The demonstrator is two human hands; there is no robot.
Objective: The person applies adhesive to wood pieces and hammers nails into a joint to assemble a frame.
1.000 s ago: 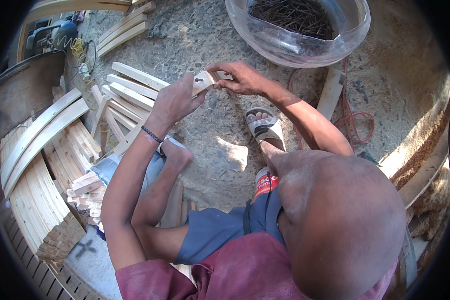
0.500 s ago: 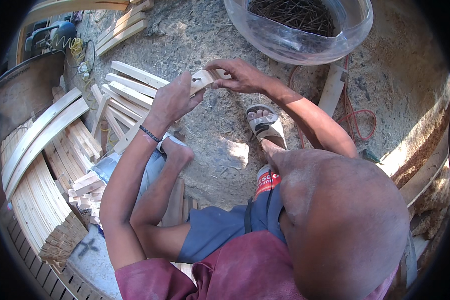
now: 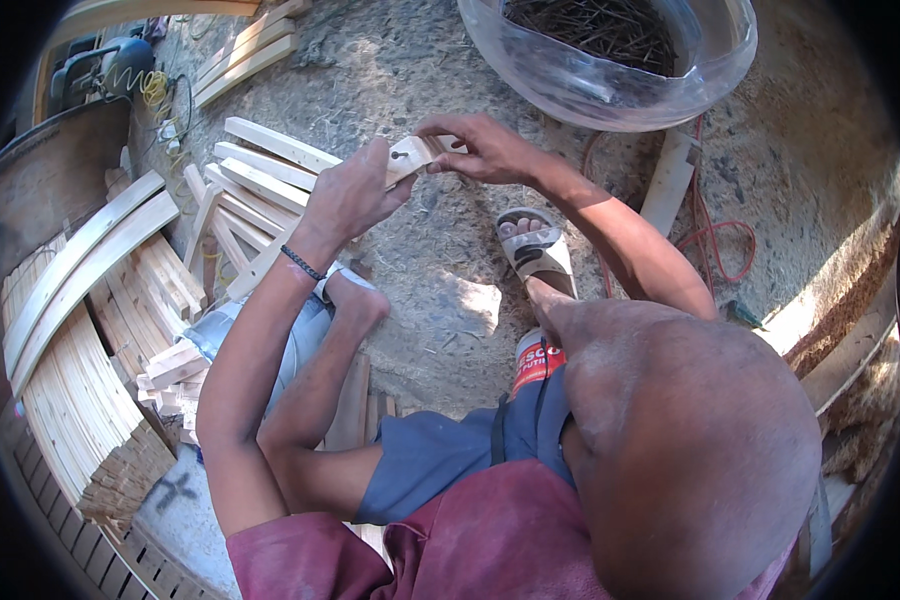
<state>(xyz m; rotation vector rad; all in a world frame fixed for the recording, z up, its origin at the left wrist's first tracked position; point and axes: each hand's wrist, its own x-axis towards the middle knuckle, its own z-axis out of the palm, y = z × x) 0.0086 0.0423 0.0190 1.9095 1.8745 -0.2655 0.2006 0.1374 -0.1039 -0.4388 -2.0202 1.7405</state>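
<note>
Left hand (image 3: 355, 195) closes round the near end of a pale wooden piece (image 3: 403, 162), a dark spot showing on its face; right hand (image 3: 485, 150) pinches the far end between thumb and fingers. And the piece is up off the ground (image 3: 420, 350), out in front of the knees! Just left, loose wooden strips (image 3: 270, 185) fan out; beyond the right hand, a clear plastic tub (image 3: 570, 95) holds dark nails (image 3: 605, 35). Below, a pale sandal (image 3: 542, 255); farther right, a red cord (image 3: 740, 272) loops.
</note>
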